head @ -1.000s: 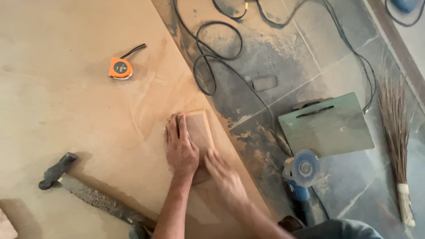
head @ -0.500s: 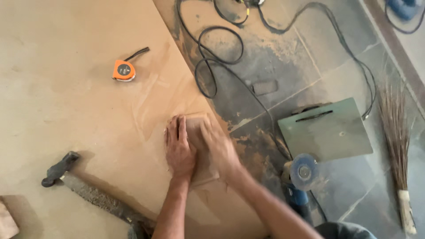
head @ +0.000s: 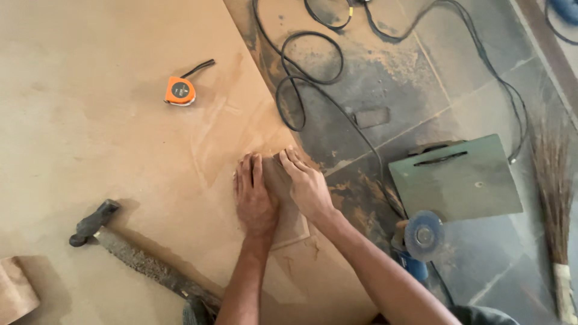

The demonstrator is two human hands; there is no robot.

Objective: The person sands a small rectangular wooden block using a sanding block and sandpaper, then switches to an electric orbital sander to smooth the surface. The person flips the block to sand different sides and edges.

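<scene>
Two hands lie flat on a small rectangular tan fibreboard offcut [head: 288, 207] near the right edge of the large tan fibreboard sheet [head: 108, 138] on the floor: the left hand [head: 255, 195] presses its left side and the right hand [head: 308, 186] its far right part, neither gripping it. The offcut's long axis runs away from the person, directly beneath both palms. No containers show.

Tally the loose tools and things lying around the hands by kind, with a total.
Small wooden block under the left hand and right hand: 1
Orange tape measure: 1
Hammer: 1
Angle grinder with blue flap disc: 1
Green metal plate: 1
Broom: 1
Total: 6
</scene>
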